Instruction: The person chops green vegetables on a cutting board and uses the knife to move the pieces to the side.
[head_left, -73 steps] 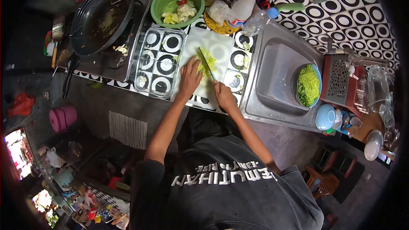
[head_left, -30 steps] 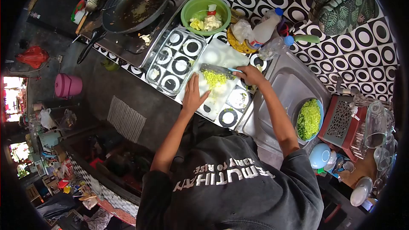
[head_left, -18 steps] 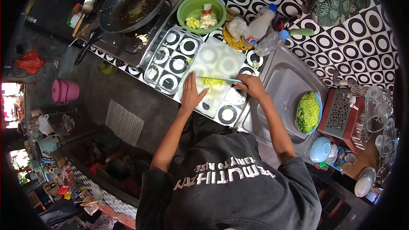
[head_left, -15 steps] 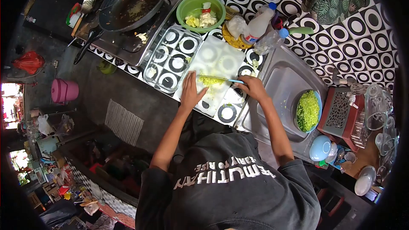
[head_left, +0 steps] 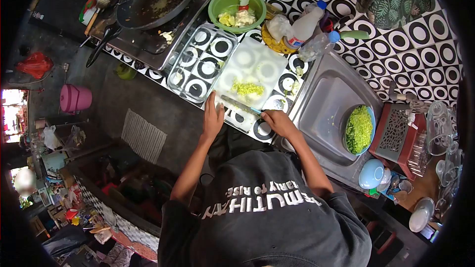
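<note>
My right hand (head_left: 278, 121) is closed round the blue handle of a knife (head_left: 241, 104), whose blade lies low over the near part of a translucent white cutting board (head_left: 255, 59). Just beyond the blade sits a small heap of chopped pale-green vegetable (head_left: 248, 88), with loose bits scattered about it. My left hand (head_left: 213, 117) rests at the board's near left edge, fingers stretched out and holding nothing, close to the knife's tip.
Left of the board stands a clear glass dish (head_left: 179, 76); a green bowl (head_left: 213, 12) with pale food is behind it. A black wok (head_left: 163, 7) sits on the stove. In the sink (head_left: 324, 104) is a bowl of chopped greens (head_left: 358, 129). Bottles (head_left: 304, 27) stand behind.
The knife has moved off the chopped heap toward me. My left hand has drawn back from beside the heap to the board's near edge, and my right hand has come nearer and left.
</note>
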Demonstrator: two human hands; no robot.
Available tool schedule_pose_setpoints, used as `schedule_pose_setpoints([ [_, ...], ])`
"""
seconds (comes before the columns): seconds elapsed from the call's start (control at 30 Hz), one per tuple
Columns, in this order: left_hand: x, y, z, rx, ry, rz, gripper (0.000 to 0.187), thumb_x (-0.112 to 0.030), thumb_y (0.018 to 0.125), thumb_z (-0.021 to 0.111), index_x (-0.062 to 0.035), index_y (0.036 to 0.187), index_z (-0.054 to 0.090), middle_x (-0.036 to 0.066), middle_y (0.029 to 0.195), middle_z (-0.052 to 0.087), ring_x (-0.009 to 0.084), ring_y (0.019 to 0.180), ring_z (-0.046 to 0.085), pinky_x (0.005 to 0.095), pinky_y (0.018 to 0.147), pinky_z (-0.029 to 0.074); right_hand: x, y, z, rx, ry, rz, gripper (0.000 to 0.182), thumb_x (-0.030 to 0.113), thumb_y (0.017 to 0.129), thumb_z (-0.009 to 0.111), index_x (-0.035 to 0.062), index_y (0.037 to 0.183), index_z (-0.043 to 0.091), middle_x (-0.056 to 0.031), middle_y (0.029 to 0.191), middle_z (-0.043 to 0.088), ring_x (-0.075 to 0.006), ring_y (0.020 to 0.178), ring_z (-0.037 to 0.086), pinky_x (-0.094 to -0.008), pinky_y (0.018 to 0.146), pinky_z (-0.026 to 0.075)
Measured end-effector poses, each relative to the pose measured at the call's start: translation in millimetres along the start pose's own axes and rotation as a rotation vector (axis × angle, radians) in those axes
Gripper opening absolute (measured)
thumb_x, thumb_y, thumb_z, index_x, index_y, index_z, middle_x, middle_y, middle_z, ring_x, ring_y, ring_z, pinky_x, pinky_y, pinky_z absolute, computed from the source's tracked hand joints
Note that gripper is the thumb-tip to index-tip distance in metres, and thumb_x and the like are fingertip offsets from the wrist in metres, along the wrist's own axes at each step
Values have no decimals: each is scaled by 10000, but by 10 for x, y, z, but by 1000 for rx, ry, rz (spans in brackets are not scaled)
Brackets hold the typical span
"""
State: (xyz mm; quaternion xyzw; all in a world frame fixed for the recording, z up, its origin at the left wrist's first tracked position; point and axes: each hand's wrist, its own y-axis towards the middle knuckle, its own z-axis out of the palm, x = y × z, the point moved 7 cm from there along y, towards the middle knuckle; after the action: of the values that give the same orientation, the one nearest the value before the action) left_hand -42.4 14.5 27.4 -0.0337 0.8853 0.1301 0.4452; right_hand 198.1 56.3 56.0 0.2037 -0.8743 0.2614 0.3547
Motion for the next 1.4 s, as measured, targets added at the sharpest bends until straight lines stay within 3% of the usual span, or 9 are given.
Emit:
schedule_pose_setpoints([
  [0.3,-142,94,69,4,89,113,484,-110,910,563,58,1347,440,249,1384,453,420,1272,448,466,1054,369,3,147,-199,-258,-47,81,369,296,992,506,-29,895,652,-279,780,624,-463,764,599,-504,693,462],
  [0.5,-225,357,327,100,192,167,550,-183,895,604,47,1363,428,226,1414,435,398,1340,378,481,1102,301,-146,-34,-401,-326,260,199,377,281,1008,462,-51,918,616,-233,689,578,-393,657,591,-452,649,445],
  [0.53,-243,411,380,106,210,178,572,-202,895,608,47,1372,417,227,1420,430,397,1351,365,491,1108,288,-293,-60,-366,-339,239,209,376,278,1013,443,-48,947,619,-170,648,560,-286,583,576,-405,597,449],
  [0.63,-257,589,544,145,247,185,661,-277,903,605,54,1419,359,232,1460,397,395,1399,306,510,1141,230,-521,-207,-244,-383,454,317,376,275,1020,438,-39,966,637,-102,627,559,-190,533,549,-346,547,446],
  [0.67,-262,644,595,155,272,197,669,-282,903,603,57,1424,353,232,1467,391,392,1405,300,507,1147,223,-590,-235,-163,-389,535,315,341,238,1032,430,-28,994,639,-13,630,510,-102,528,480,-272,494,378],
  [0.83,-270,727,720,204,291,214,690,-269,905,588,77,1439,320,239,1474,388,375,1420,296,498,1175,190,-657,-271,68,-366,585,332,357,258,1027,443,-32,1028,651,-16,636,537,-101,527,507,-275,496,420],
  [1.0,-288,632,706,240,189,242,682,-219,898,581,81,1441,299,259,1456,402,381,1411,313,486,1176,199,-721,127,401,-286,957,303,342,241,1036,424,-18,991,641,-10,659,542,-104,538,513,-274,497,427],
  [1.13,-315,606,691,229,140,229,681,-195,892,583,81,1441,289,273,1449,402,389,1397,333,488,1172,215,-479,405,237,-316,729,212,328,268,1039,433,5,978,619,-2,685,532,-81,560,509,-257,499,426],
  [1.4,-288,605,646,171,104,219,647,-207,894,595,71,1420,340,258,1423,432,399,1355,375,490,1133,271,-96,357,-212,-385,220,62,294,225,998,470,-43,981,590,-275,747,597,-426,711,609,-464,658,459],
])
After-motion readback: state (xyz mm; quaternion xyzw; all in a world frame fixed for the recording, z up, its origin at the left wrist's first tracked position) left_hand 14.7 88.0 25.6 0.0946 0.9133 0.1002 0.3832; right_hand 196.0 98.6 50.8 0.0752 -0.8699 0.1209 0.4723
